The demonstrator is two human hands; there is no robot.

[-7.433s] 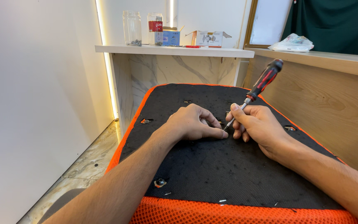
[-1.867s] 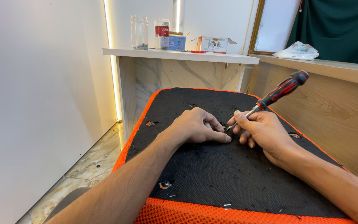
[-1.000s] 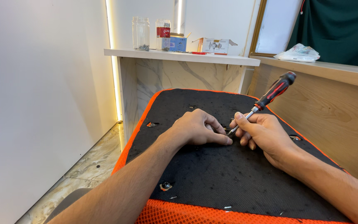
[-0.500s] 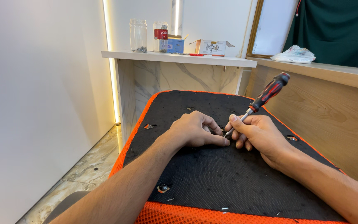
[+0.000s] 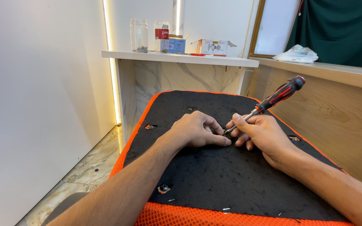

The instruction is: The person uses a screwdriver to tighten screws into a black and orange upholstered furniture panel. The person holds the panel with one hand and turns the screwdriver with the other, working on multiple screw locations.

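A black fabric panel with an orange mesh edge (image 5: 214,175) lies in front of me, underside up. My left hand (image 5: 197,132) rests on it with fingers curled, fingertips pressed to the fabric beside the tool's tip. My right hand (image 5: 260,134) grips the metal shaft of a red-and-black screwdriver (image 5: 279,94), its tip down at the fabric between both hands and its handle slanting up to the right. What lies under the tip is hidden by my fingers.
Small metal-lined holes (image 5: 151,126) (image 5: 163,188) dot the panel, and loose staples lie near its front edge. A marble shelf (image 5: 177,58) behind holds glass jars (image 5: 139,35) and small boxes. A wooden counter (image 5: 336,83) stands on the right, a white wall on the left.
The screwdriver handle has tilted back and forth a little over the past seconds. Both hands stay at the same spot on the panel.
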